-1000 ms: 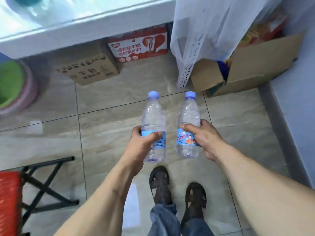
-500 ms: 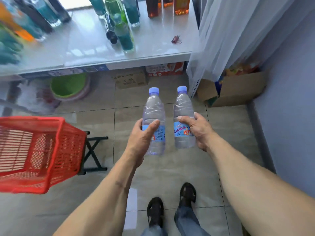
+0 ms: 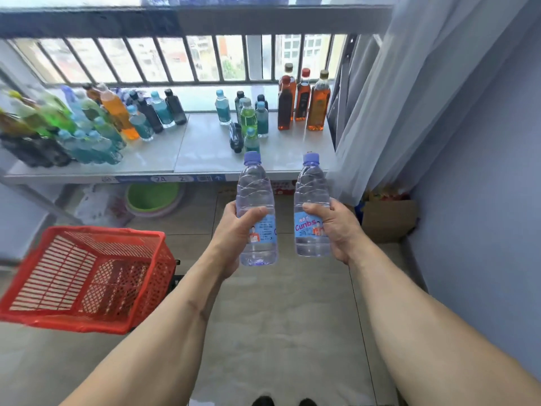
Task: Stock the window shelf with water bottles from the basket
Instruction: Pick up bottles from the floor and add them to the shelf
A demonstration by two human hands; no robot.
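I hold two clear water bottles with blue caps and blue labels, both upright in front of me. My left hand (image 3: 234, 232) grips the left water bottle (image 3: 255, 197) around its label. My right hand (image 3: 336, 227) grips the right water bottle (image 3: 311, 191) the same way. Both bottles hang above the floor, just short of the front edge of the white window shelf (image 3: 205, 153). The red plastic basket (image 3: 87, 276) sits low at my left on a dark stand, and its inside looks empty from here.
The shelf holds several coloured drink bottles (image 3: 96, 124) at the left, a small cluster (image 3: 248, 118) in the middle and three amber bottles (image 3: 304, 101) at the right. A white curtain (image 3: 395, 98) hangs at right. A cardboard box (image 3: 389, 218) and green basin (image 3: 152, 197) lie on the floor.
My view has tilted up from the floor to the shelf and window. Both hands have risen and moved toward the shelf with their bottles, and the bottles have drawn slightly apart.
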